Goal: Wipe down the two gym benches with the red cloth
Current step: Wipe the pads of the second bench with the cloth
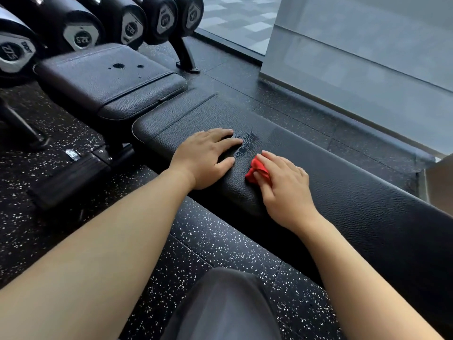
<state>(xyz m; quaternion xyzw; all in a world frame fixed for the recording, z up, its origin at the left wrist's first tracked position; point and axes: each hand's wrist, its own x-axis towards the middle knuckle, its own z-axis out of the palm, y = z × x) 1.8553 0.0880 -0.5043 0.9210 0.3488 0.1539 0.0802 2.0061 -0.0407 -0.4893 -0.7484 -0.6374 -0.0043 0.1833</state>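
A long black padded bench point(343, 192) runs from the centre to the right edge. My left hand point(208, 155) rests flat on its near end with fingers spread. My right hand point(282, 187) holds a bunched red cloth point(257, 169) against the pad, just right of the left hand. A wet patch point(247, 143) glistens on the pad between the two hands. A second black bench pad point(98, 79) lies further back at the left, with dark wet spots point(119, 66) on its top.
A rack of black dumbbells point(81, 28) stands behind the far bench, with a rack leg point(186, 57) on the floor. Speckled black rubber flooring point(220, 241) surrounds the benches. A pale wall point(355, 45) rises at the right. My knee point(225, 305) shows at the bottom.
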